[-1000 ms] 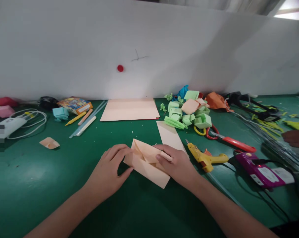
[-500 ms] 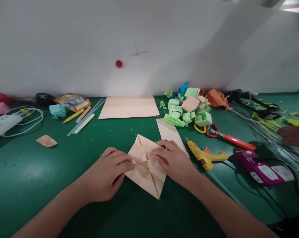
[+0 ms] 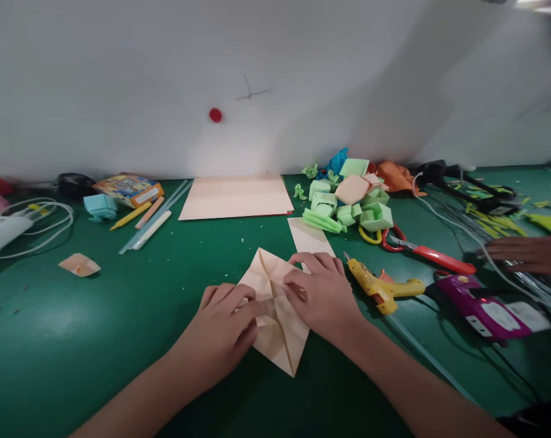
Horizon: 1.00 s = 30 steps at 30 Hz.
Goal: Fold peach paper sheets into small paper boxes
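Observation:
A pale peach sheet of folded paper lies on the green table with one corner toward me. Its flaps meet along creases at the middle. My left hand has its fingers curled over the paper's left side, thumb and forefinger closed at that corner. On the right side, my right hand grips the paper with bent fingers, the fingertips on a flap near the centre. Under and behind that hand runs a pale paper strip. Close to its right lies a yellow glue gun.
Folded green paper boxes pile up behind, beside red-handled scissors. A stack of peach sheets lies against the wall. Glue sticks and a small folded piece are left. Another person's hand is at right, near a purple power strip.
My left hand has moved right and inward over the paper's left corner. My right hand stays on its side. The other person's hand reaches further in from the right.

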Motion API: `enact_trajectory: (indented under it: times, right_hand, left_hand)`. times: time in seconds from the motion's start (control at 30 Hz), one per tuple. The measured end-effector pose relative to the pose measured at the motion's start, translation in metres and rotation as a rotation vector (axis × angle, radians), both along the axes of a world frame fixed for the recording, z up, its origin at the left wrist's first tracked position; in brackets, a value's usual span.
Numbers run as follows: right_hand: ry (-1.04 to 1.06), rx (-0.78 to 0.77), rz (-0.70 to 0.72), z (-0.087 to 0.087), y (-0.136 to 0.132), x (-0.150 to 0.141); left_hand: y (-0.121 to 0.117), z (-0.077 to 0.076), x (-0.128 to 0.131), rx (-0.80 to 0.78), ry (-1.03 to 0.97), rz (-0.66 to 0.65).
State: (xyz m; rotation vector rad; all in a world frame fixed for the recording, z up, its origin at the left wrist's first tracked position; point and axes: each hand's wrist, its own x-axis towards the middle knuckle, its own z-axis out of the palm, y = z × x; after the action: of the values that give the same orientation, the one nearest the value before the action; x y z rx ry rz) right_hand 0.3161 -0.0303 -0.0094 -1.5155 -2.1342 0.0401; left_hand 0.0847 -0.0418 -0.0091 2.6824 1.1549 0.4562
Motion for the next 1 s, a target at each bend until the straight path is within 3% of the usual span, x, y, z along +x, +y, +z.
enact_trajectory:
  times: [0.17, 0.27, 0.33, 0.53, 0.63, 0.77, 0.87, 1.0]
  right_hand:
    - [0.221, 0.034, -0.019, 0.002, 0.009, 0.015]
    - [0.232, 0.090, -0.058, 0.002, 0.013, 0.025]
    - [0.205, 0.117, -0.077, 0.001, 0.014, 0.031]
    - [0.048, 0.033, -0.167, -0.001, 0.016, 0.036]
    - [-0.075, -0.019, -0.260, -0.001, 0.014, 0.036]
    - [-0.146, -0.006, -0.314, 0.001, 0.011, 0.037]
    - [-0.155, 0.045, -0.200, 0.002, 0.008, 0.035]
    - [-0.224, 0.061, 0.115, 0.003, 0.002, 0.029]
  left_hand:
    - [0.004, 0.010, -0.007, 0.080, -0.079, -0.045]
    - [0.014, 0.021, -0.028, 0.217, -0.072, -0.103]
    - [0.023, 0.026, -0.050, 0.227, -0.041, -0.134]
    - [0.044, 0.015, -0.103, 0.135, 0.052, -0.055]
    - [0.043, 0.013, -0.103, 0.072, 0.043, -0.045]
    - [0.035, 0.021, -0.090, 0.194, 0.080, -0.056]
    - [0.028, 0.024, -0.079, 0.372, 0.153, -0.106]
    - [0.017, 0.024, -0.058, 0.552, 0.167, -0.115]
